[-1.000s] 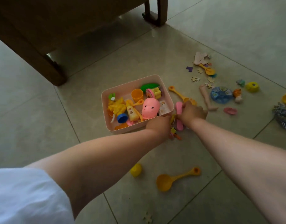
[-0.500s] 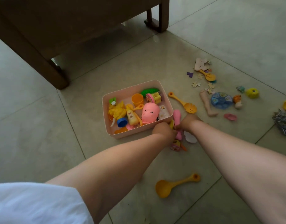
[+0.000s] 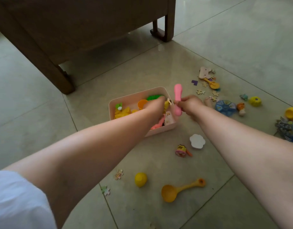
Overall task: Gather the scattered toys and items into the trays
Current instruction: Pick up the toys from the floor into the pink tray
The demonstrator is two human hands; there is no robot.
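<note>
The pink tray (image 3: 126, 100) sits on the tiled floor, filled with toys such as an orange cup (image 3: 142, 104) and a green piece (image 3: 153, 97). My left hand (image 3: 156, 104) hovers over the tray's right half and pinches a small yellow toy (image 3: 167, 104), which is blurred. My right hand (image 3: 190, 104) grips a pink toy (image 3: 177, 98) upright just above the tray's right rim. My left forearm hides much of the tray's contents.
Loose on the floor are a white flower-shaped piece (image 3: 197, 141), a small pink-yellow toy (image 3: 181, 150), a yellow egg (image 3: 140, 179), an orange scoop (image 3: 180, 190) and puzzle pieces (image 3: 118, 174). A blue disc (image 3: 225, 107) and more toys lie right. Wooden furniture legs (image 3: 64, 83) stand behind.
Both hands rose from the floor beside the tray's near right corner and moved over the tray, the right lifting the pink toy, the left a small yellow one. The camera tilted down.
</note>
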